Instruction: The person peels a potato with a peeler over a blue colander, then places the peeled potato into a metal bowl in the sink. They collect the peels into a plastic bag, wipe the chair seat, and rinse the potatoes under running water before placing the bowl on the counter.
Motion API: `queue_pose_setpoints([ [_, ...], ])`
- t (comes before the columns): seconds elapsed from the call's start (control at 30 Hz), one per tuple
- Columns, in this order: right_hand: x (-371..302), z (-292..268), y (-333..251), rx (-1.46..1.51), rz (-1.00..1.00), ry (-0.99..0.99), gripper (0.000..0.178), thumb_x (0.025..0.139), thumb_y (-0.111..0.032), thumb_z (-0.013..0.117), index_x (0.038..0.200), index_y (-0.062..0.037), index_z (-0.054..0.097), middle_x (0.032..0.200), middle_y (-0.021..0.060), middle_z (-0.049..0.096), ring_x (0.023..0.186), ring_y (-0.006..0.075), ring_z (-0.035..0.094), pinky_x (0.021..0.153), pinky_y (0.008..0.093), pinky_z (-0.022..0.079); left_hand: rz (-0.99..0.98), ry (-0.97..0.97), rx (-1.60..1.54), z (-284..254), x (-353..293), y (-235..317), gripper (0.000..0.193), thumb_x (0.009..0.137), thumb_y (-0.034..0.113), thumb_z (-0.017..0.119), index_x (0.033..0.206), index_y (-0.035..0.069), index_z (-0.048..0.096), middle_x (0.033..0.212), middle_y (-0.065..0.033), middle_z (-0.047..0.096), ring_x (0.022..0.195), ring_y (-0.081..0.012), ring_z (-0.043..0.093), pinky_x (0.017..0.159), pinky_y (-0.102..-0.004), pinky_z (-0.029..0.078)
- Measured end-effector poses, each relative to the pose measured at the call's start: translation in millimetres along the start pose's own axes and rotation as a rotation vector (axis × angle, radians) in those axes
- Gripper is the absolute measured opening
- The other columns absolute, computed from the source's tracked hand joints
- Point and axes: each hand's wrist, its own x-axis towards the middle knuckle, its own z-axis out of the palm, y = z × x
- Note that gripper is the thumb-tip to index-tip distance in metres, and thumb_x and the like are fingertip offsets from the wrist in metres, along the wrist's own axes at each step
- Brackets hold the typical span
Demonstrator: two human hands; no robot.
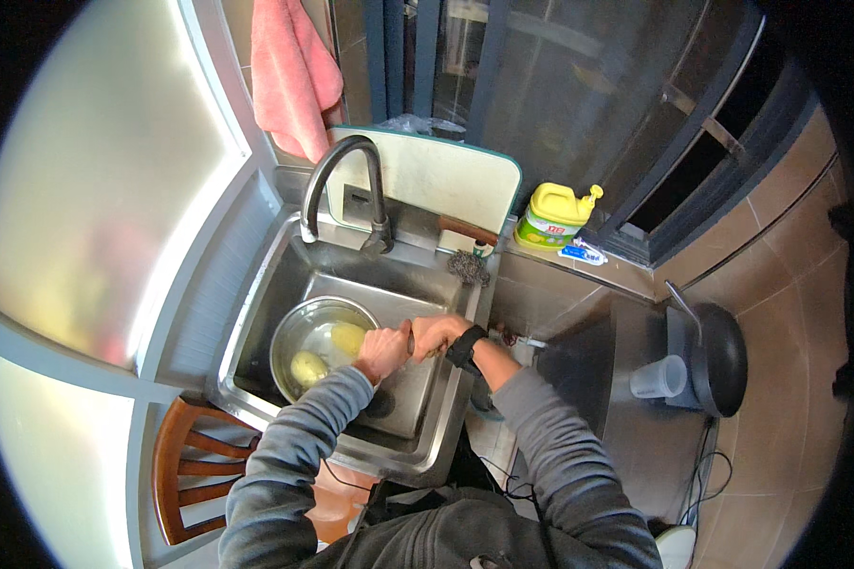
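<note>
Above the right side of the steel sink [427, 417], my left hand [382, 353] and my right hand [436, 335] meet with fingers curled. A small dark brown bit of something shows between them; its kind is hidden by the fingers. A black band [465, 349] circles my right wrist. Just left of my left hand, a round metal bowl [277, 353] stands in the sink. Two pale yellow, peeled potatoes [308, 368] lie in it, apparently in water. The farther potato [347, 338] is close to my left knuckles.
A dark curved faucet [380, 190] rises behind the bowl, before a leaning white board [446, 175]. Steel wool [467, 268] sits at the back right rim. Beyond are a yellow jug [552, 216], a plastic cup [659, 377] and a black pan [723, 360]. A wooden chair [176, 465] stands left.
</note>
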Motion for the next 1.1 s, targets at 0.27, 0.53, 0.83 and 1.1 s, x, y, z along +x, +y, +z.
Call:
queue_pose_setpoints([
  [0.27,-6,-3,61,-0.160,0.106,0.426,0.068,0.075,-0.032,0.079,0.101,0.0222,0.047,0.069,0.0203,0.061,0.062,0.0272,0.063,0.055,0.0367,0.051,-0.063,0.306,0.043,15,-62,-88,0.082,0.070,0.022,0.087,0.142,0.014,0.049,0.119,-0.0222,0.063,0.105,-0.0312,0.066,0.094,-0.0414,0.053],
  [0.53,-28,-48,110,-0.497,-0.159,1.243,0.058,0.070,-0.018,0.086,0.115,-0.0077,0.052,0.113,0.0194,0.050,0.104,0.0389,0.054,0.088,0.0493,0.045,-0.547,0.311,-0.385,47,-152,-213,0.046,0.075,0.004,0.064,0.121,0.005,0.066,0.102,-0.0224,0.072,0.097,-0.0368,0.070,0.086,-0.0428,0.056],
  [0.83,-15,-31,111,-0.598,0.134,1.299,0.086,0.065,-0.027,0.092,0.133,-0.0033,0.046,0.125,0.0147,0.049,0.116,0.0330,0.047,0.096,0.0467,0.037,-0.782,0.315,-0.417,82,-181,-253,0.051,0.070,0.014,0.072,0.119,0.001,0.065,0.093,-0.0235,0.069,0.089,-0.0390,0.068,0.081,-0.0457,0.054],
  [1.1,-10,-2,55,-0.431,-0.228,1.230,0.066,0.078,-0.021,0.083,0.131,-0.0012,0.048,0.124,0.0181,0.051,0.117,0.0358,0.047,0.100,0.0498,0.036,-0.966,0.093,-0.447,95,-160,-281,0.059,0.075,0.024,0.078,0.126,-0.001,0.061,0.104,-0.0195,0.071,0.097,-0.0328,0.069,0.084,-0.0424,0.054],
])
